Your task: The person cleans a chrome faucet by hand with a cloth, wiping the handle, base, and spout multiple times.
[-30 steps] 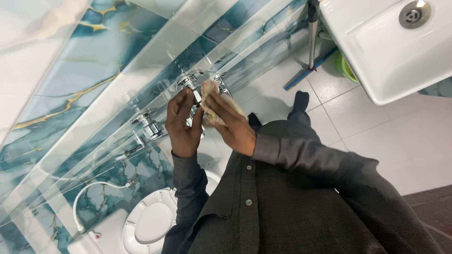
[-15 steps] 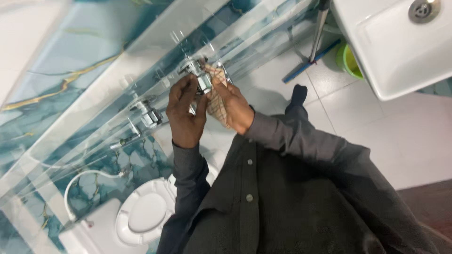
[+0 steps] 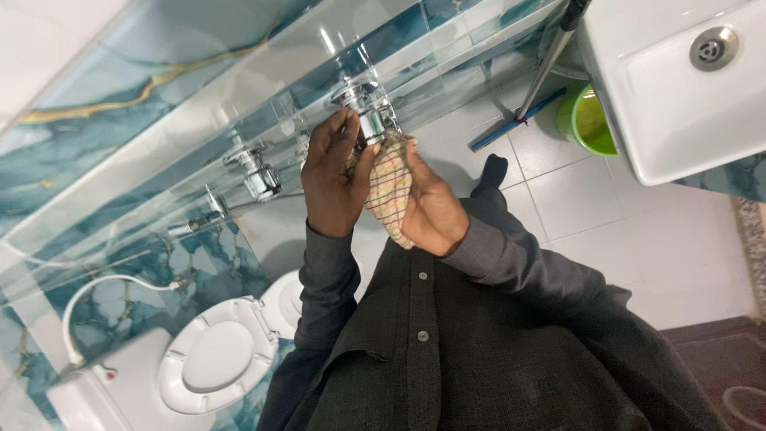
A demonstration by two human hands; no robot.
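From the head camera, both hands meet at a shiny chrome wall tap (image 3: pixel 369 112) that stands out from the glossy teal-and-white marbled wall tiles (image 3: pixel 120 88). The left hand (image 3: pixel 335 179) has its grip curled about the tap's body, fingers (image 3: pixel 345 132) laid along the metal and the thumb beside it. The right hand (image 3: pixel 429 209) has its grip pinched on a beige checked cloth with red and green lines (image 3: pixel 388 189), pressing the cloth's upper edge against the tap just beside the left thumb; the rest of the cloth hangs between the two palms. Both wrists wear dark grey shirt sleeves (image 3: pixel 511 259).

To the left of the grips, further along the wall, a second chrome valve (image 3: pixel 255 172) sits apart from the hands, and beyond it a white hose (image 3: pixel 96 291) loops toward a white toilet with its seat down (image 3: pixel 211 359). To the right of the grips, a white ceramic basin with a metal drain (image 3: pixel 678 88) stands over a green plastic bucket (image 3: pixel 589 120), and a long-handled squeegee with a blue blade (image 3: pixel 535 88) leans on the white floor tiles (image 3: pixel 638 215).
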